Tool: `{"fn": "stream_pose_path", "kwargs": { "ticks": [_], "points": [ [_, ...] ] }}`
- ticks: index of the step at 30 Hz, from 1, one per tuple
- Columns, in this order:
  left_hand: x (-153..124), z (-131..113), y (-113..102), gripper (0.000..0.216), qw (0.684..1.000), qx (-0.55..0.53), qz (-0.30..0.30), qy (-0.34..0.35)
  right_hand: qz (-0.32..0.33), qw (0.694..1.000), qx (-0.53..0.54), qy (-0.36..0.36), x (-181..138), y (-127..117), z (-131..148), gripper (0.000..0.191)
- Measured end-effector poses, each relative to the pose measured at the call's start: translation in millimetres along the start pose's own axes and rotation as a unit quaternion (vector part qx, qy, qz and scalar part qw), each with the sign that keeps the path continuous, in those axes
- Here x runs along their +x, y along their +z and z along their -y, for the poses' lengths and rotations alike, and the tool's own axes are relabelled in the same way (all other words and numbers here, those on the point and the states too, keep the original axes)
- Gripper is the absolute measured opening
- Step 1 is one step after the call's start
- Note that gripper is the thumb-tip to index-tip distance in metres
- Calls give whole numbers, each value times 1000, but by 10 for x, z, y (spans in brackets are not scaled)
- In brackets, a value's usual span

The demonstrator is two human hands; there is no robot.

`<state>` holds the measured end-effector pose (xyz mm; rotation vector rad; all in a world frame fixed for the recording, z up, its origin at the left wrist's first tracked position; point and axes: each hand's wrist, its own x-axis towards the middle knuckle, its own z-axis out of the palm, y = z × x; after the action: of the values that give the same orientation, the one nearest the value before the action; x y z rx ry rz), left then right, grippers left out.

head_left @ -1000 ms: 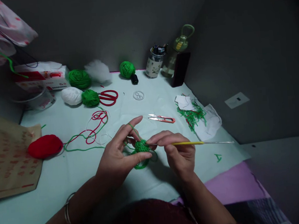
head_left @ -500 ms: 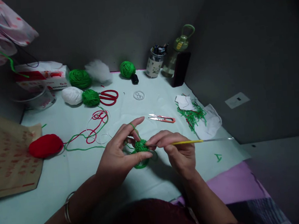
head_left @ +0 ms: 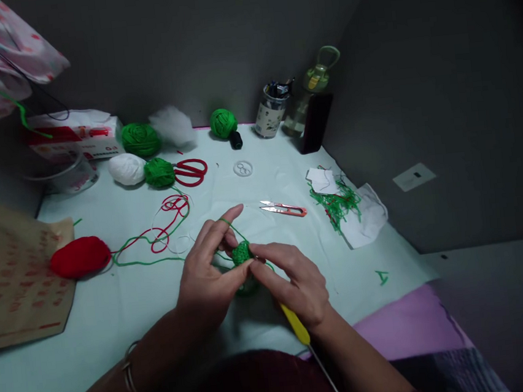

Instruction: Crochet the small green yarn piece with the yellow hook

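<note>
Between my two hands is a small green crocheted piece (head_left: 241, 253), partly covered by fingers. My left hand (head_left: 207, 275) pinches it from the left, its raised index finger carrying a taut strand of green yarn (head_left: 237, 230). From the right, my right hand (head_left: 295, 282) has thumb and fingertips at the edge of the piece. It also holds a crochet hook (head_left: 295, 323) with a yellow grip, whose metal shaft slants down toward my body; the hook's upper tip is hidden by the fingers. Just beyond the hands lie orange thread snips (head_left: 284, 208).
A red yarn ball (head_left: 80, 257) and loose strands lie left. Red-handled scissors (head_left: 191, 172), green yarn balls (head_left: 140, 139) and a white ball (head_left: 127, 169) sit behind. Yarn scraps (head_left: 336, 198), a pen jar (head_left: 268, 116) and a bottle (head_left: 315, 80) are on the right.
The crochet hook has swung from pointing right to pointing down toward my body. My right hand has moved in, its fingertips now against the green piece, which has shifted slightly left.
</note>
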<state>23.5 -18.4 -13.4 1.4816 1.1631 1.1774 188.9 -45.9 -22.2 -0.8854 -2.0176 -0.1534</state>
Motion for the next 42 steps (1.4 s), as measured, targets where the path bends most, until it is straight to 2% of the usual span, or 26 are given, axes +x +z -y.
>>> {"fn": "stream_pose_path", "kwargs": {
  "ticks": [3,6,10,15,22,30,34,36,38,42],
  "points": [
    [-34,26,5,66,1000,-4,-6,9,-18,1000,-14,12,-11,0,18,24],
    [-53,37,0,65,1000,2,-12,26,-57,993,88,51,-8,-5,-16,26],
    [-47,27,-16,66,998,30,-12,50,-65,963,229,128,15,-23,-43,30],
    [-30,24,-40,67,995,52,-16,79,-65,939,290,174,31,-52,-10,31],
    [-9,17,-36,67,998,31,3,58,-74,888,375,257,52,-40,-42,24],
    [3,6,-61,66,999,33,10,39,-29,888,379,259,103,-76,-77,23],
    [-10,-20,-31,67,999,-6,40,9,-30,910,324,258,115,-62,-65,25],
    [-18,-31,-14,69,998,-34,50,-19,-41,907,320,271,109,-39,-72,24],
    [-24,-34,-4,71,996,-61,48,-41,-58,889,354,285,97,-9,-92,20],
    [-33,-22,-5,73,991,-111,49,-48,-81,829,455,316,69,47,-142,13]
  ]
}}
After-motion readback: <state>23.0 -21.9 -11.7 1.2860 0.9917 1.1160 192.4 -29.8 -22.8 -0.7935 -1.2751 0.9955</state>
